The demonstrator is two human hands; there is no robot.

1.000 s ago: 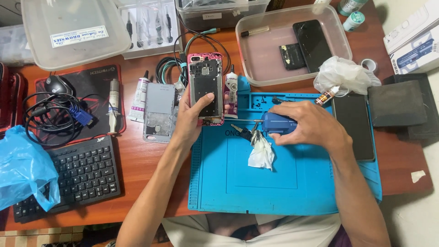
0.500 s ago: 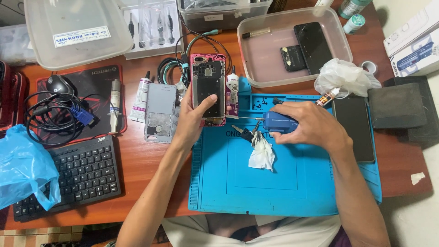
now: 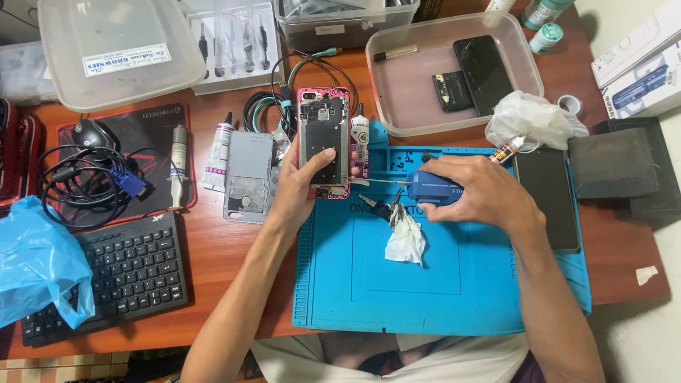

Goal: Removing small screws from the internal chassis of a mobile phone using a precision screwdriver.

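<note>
Left hand [image 3: 301, 186]: fingers closed around an opened phone [image 3: 324, 142] with a pink-edged frame, back cover off, held upright above the top left corner of the blue work mat [image 3: 440, 284].

Right hand [image 3: 489, 195]: fingers wrapped around a blue electric screwdriver [image 3: 431, 189]; its thin bit points left and meets the lower edge of the phone.

On the mat, just below the screwdriver: a crumpled white tissue [image 3: 406, 241] and a dark small tool beside it, kind not clear. A dark phone [image 3: 546, 195] lies face up on the mat's right edge.

Left of the held phone, on the wooden bench [image 3: 220, 248]: a grey phone back cover [image 3: 248, 176], a glue tube [image 3: 216, 150], a black keyboard [image 3: 113, 273], a blue plastic bag [image 3: 35, 259], a mouse [image 3: 92, 133] on a dark pad with coiled cables.

Behind: a clear tub [image 3: 528, 78] holding a black phone and a battery, a lidded plastic box [image 3: 120, 50], a crumpled clear bag [image 3: 532, 117].
</note>
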